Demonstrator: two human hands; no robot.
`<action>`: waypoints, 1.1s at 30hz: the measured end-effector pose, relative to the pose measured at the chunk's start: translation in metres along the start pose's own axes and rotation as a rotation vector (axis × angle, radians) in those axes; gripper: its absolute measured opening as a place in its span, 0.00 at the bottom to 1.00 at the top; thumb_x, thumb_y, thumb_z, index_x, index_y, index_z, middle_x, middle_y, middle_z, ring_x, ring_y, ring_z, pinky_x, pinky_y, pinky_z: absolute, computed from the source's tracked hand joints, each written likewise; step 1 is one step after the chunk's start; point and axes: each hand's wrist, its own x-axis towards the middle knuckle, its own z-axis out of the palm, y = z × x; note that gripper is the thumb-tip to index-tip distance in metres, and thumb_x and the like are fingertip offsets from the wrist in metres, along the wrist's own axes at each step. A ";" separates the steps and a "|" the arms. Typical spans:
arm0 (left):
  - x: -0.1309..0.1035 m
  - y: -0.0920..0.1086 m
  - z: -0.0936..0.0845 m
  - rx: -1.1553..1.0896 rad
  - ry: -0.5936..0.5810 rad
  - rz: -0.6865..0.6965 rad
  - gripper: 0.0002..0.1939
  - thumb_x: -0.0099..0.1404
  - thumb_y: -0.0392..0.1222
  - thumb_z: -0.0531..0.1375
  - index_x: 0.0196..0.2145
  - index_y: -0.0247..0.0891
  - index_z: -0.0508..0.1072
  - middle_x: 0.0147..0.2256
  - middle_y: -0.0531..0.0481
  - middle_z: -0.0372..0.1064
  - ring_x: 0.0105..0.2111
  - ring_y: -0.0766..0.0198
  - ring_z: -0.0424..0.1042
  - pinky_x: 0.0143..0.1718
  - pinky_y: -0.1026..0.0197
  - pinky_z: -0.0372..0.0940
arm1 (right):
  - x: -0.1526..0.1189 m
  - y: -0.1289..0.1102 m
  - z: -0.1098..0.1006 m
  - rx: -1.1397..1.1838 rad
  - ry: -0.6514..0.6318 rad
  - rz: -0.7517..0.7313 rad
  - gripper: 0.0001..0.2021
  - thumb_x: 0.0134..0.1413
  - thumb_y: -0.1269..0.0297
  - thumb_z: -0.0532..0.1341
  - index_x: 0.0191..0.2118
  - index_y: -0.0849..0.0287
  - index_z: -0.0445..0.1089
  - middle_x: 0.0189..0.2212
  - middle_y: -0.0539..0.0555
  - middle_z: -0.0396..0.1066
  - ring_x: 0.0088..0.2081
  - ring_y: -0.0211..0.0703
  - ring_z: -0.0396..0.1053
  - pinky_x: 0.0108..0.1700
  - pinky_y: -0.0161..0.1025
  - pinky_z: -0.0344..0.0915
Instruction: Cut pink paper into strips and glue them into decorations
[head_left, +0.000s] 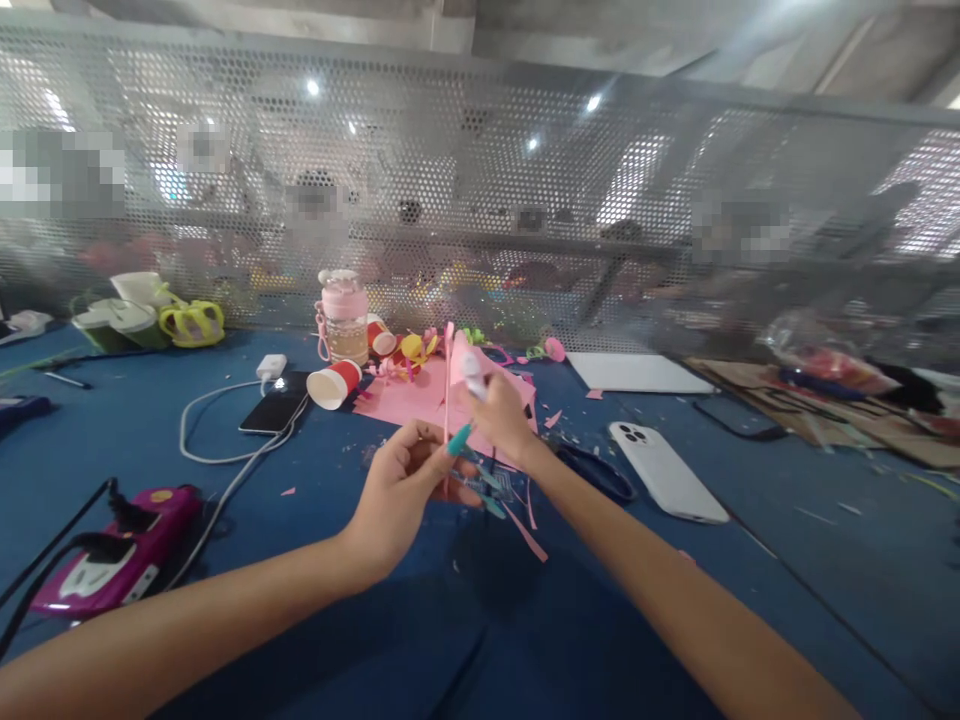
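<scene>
The mesh panel point(480, 200) stood behind the table point(300, 640). The paper sheet point(409, 395) lay on the table, beyond my left hand point(397, 490). A cup point(337, 384) lay on its side at the left of the sheet; the bottle point(345, 325) stood behind the cup. The left phone point(271, 412) lay left of the cup, with the charger point(271, 367) behind it. The power strip point(124, 560) lay beyond my left forearm. The right phone point(667, 475) lay right of my right hand point(506, 415), before the flat panel point(641, 373). Cardboard point(810, 410) lay farther right.
</scene>
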 end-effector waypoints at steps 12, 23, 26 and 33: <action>0.031 -0.040 -0.032 0.167 0.089 -0.120 0.16 0.49 0.47 0.65 0.28 0.35 0.64 0.21 0.56 0.70 0.17 0.71 0.70 0.23 0.68 0.67 | -0.063 0.033 -0.042 0.822 -0.278 0.178 0.27 0.45 0.38 0.49 0.28 0.60 0.67 0.08 0.44 0.54 0.08 0.33 0.52 0.10 0.33 0.52; 0.035 -0.047 -0.036 0.294 0.019 -0.204 0.12 0.52 0.44 0.62 0.28 0.35 0.63 0.23 0.55 0.70 0.17 0.71 0.70 0.22 0.68 0.67 | -0.086 0.034 -0.040 0.736 -0.234 -0.002 0.16 0.51 0.57 0.57 0.40 0.63 0.73 0.10 0.44 0.58 0.11 0.32 0.57 0.14 0.31 0.60; 0.035 -0.046 -0.034 0.319 0.013 -0.223 0.10 0.54 0.42 0.61 0.29 0.35 0.63 0.23 0.55 0.70 0.17 0.71 0.71 0.22 0.68 0.67 | -0.087 0.038 -0.039 0.690 -0.243 -0.050 0.16 0.53 0.58 0.56 0.42 0.62 0.73 0.13 0.46 0.60 0.12 0.31 0.56 0.13 0.30 0.59; 0.035 -0.047 -0.035 0.332 -0.024 -0.220 0.09 0.55 0.42 0.59 0.30 0.35 0.64 0.24 0.54 0.69 0.18 0.72 0.71 0.23 0.69 0.68 | -0.085 0.038 -0.042 0.616 -0.214 -0.128 0.15 0.54 0.61 0.54 0.41 0.61 0.74 0.14 0.47 0.60 0.12 0.30 0.57 0.13 0.28 0.58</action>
